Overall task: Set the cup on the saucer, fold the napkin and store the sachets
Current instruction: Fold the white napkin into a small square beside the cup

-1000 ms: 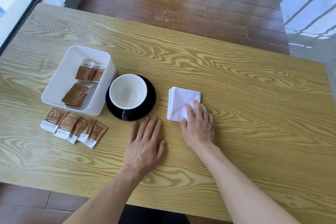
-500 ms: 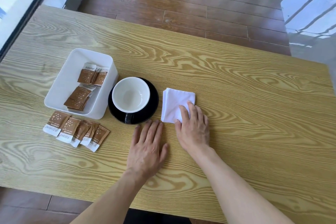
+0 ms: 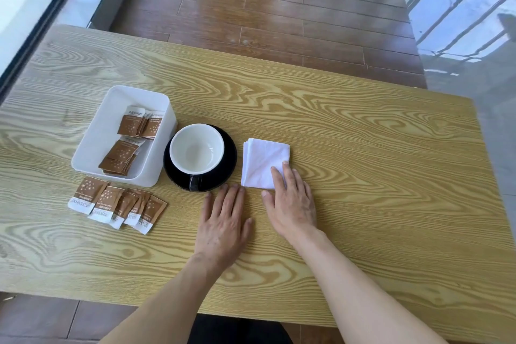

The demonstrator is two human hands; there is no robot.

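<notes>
A cup (image 3: 196, 148), white inside and dark outside, stands upright on a black saucer (image 3: 229, 165). Right of it lies a folded white napkin (image 3: 261, 162). My right hand (image 3: 291, 198) lies flat with its fingertips on the napkin's near right corner. My left hand (image 3: 224, 220) rests flat on the table just in front of the saucer, holding nothing. A white rectangular box (image 3: 97, 134) left of the saucer holds several brown sachets (image 3: 128, 142). Several more brown sachets (image 3: 117, 204) lie fanned out on the table in front of the box.
The light wooden table (image 3: 363, 176) ends a little beyond the cup, with dark wood flooring (image 3: 279, 8) past it. A window frame runs along the far left.
My right hand slid the napkin leftward, closer to the saucer. My left hand stayed flat on the table. The view shifted slightly.
</notes>
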